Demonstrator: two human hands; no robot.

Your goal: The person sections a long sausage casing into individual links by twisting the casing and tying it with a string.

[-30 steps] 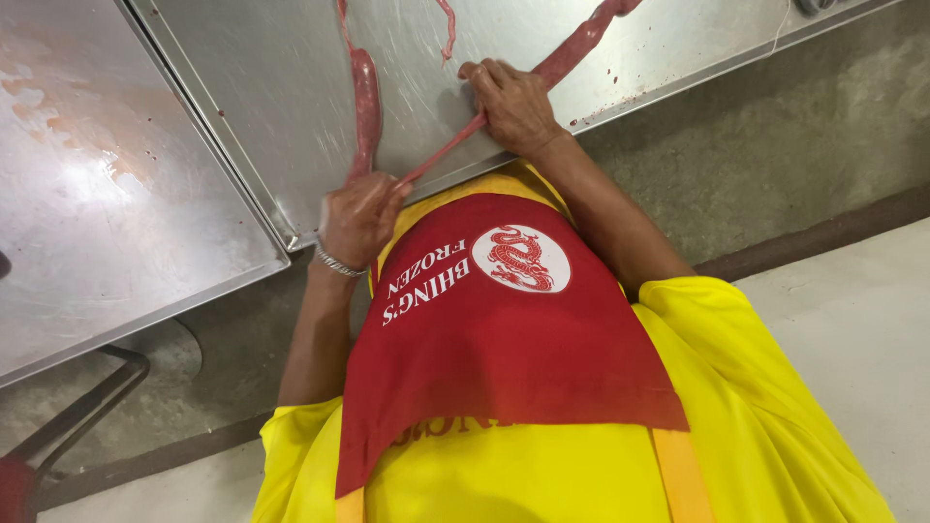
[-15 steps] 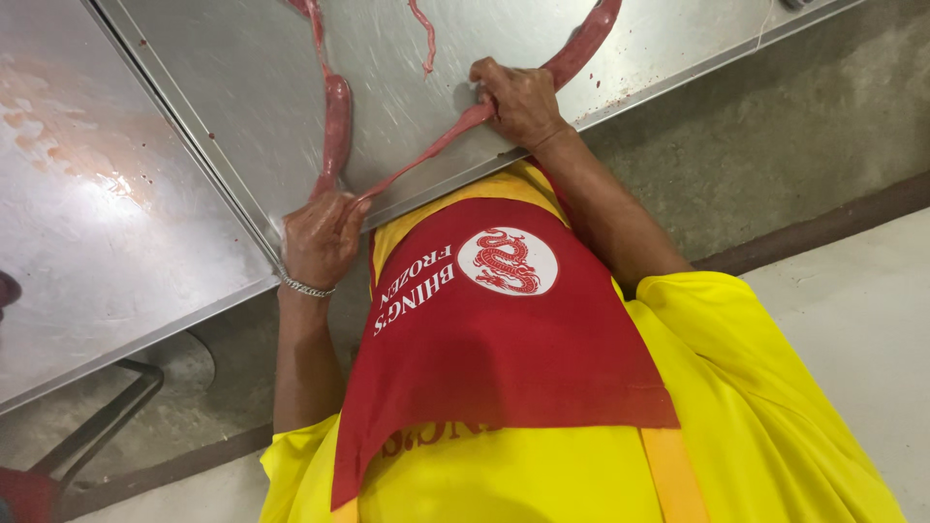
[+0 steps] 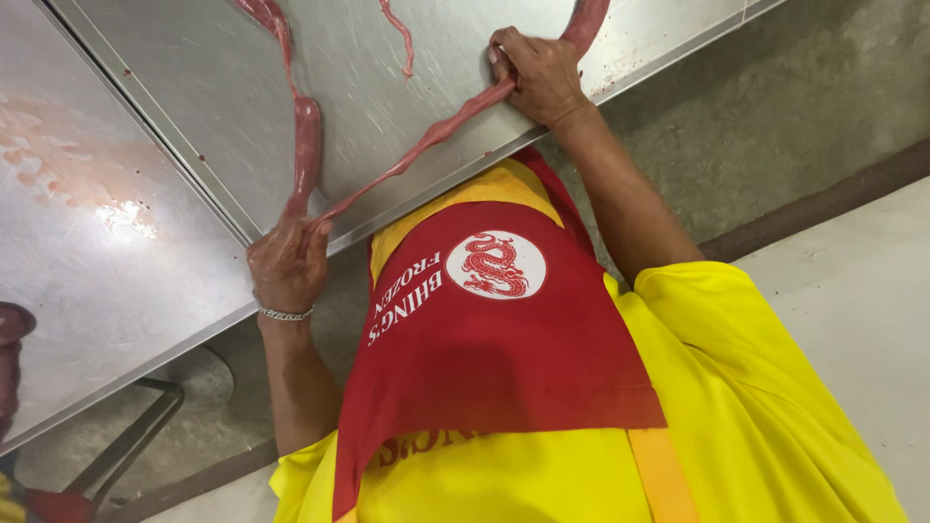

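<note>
A long pinkish-red sausage in its casing lies on the steel table and loops back along the near edge. My left hand, with a silver bracelet on the wrist, pinches the casing at the table's edge, where the filled link meets a thin stretched length. That thin length runs up to my right hand, which grips it on the table top. Beyond the right hand a thicker filled part leaves the frame.
A short loose strip of casing lies further in on the table. A second steel table adjoins at the left, stained pink. I wear a yellow shirt and a red apron. Concrete floor lies below the table edge.
My left hand has slid left along the table edge and down, away from the right hand, drawing the casing between them out longer and thinner. The right hand stays gripped in place.
</note>
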